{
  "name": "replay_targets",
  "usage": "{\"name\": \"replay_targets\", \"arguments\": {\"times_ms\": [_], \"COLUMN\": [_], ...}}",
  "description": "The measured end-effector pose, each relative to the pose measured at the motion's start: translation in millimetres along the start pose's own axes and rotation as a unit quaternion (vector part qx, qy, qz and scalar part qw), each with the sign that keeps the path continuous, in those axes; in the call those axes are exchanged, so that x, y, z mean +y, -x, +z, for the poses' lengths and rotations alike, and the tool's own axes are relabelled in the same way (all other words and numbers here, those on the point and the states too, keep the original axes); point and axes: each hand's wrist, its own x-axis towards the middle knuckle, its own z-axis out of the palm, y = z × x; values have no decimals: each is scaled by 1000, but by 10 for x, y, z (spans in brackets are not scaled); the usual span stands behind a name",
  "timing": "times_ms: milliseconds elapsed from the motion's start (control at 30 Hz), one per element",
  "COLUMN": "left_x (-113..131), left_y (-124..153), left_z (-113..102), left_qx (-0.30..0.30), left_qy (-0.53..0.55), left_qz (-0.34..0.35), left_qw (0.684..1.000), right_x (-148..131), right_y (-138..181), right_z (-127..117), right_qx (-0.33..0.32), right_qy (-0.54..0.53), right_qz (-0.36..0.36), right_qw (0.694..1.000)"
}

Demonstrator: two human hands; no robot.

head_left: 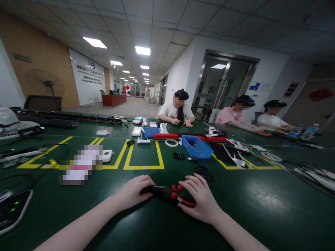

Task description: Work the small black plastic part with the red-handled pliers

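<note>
Red-handled pliers (175,195): at six o'clock on the green table (162,228), tips toward nine, handles parted.
Left hand (136,190): pinches a dark piece (147,190) by the tips; fingers hide much of its shape.
Right hand (202,201): curls around the handles, at three o'clock from the pivot.
Step in hand: apparently lining up piece and tips; whether they bite, I cannot tell.
Next move: probably calls for a steady left pinch and an even right squeeze.
Black cable coil (204,173): one o'clock from the pliers.
</note>
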Motion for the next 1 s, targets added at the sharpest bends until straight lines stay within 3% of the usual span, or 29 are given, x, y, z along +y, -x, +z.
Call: {"name": "replay_targets", "arguments": {"times_ms": [433,1000], "left_x": [37,-27], "left_y": [13,20], "left_z": [-25,9], "left_qx": [-8,31], "left_qy": [-13,-97], "left_qz": [1,-15], "left_qw": [1000,995], "right_x": [21,29], "right_y": [6,-5], "right_z": [-14,4], "right_qx": [-10,-5], "right_qy": [6,-24], "right_qz": [6,45], "right_qw": [1000,999]}}
